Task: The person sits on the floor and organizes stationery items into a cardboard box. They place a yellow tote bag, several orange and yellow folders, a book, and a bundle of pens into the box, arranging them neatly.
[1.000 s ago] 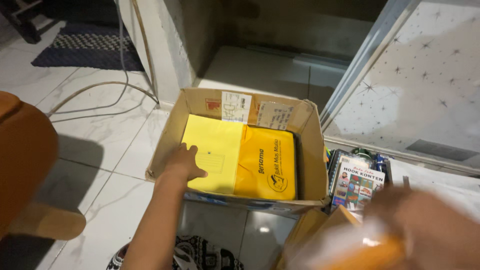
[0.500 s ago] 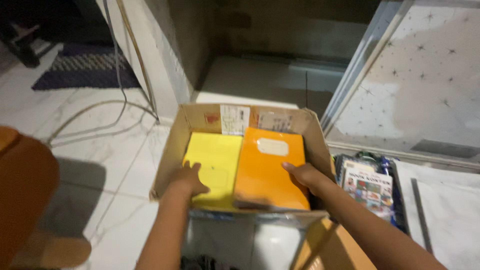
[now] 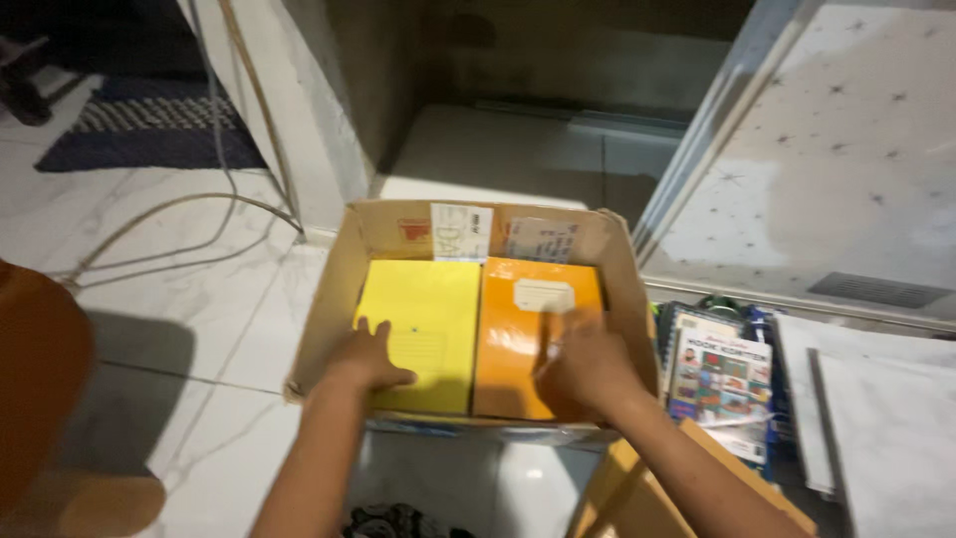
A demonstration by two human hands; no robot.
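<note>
Head view looks straight down into the cardboard box [image 3: 329, 299] on the tiled floor [image 3: 199, 299]: left hand [image 3: 366, 357] lies flat, fingers spread, on the near edge of the yellow book [image 3: 423, 319]. Right hand [image 3: 583, 364] presses open-palmed on the orange book [image 3: 523, 329] just beside it, gripping nothing. Both books run lengthwise away from the person, each directly under its own hand.

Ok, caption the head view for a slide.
Left hand on yellow book, right hand on orange book, in cardboard box.
</note>
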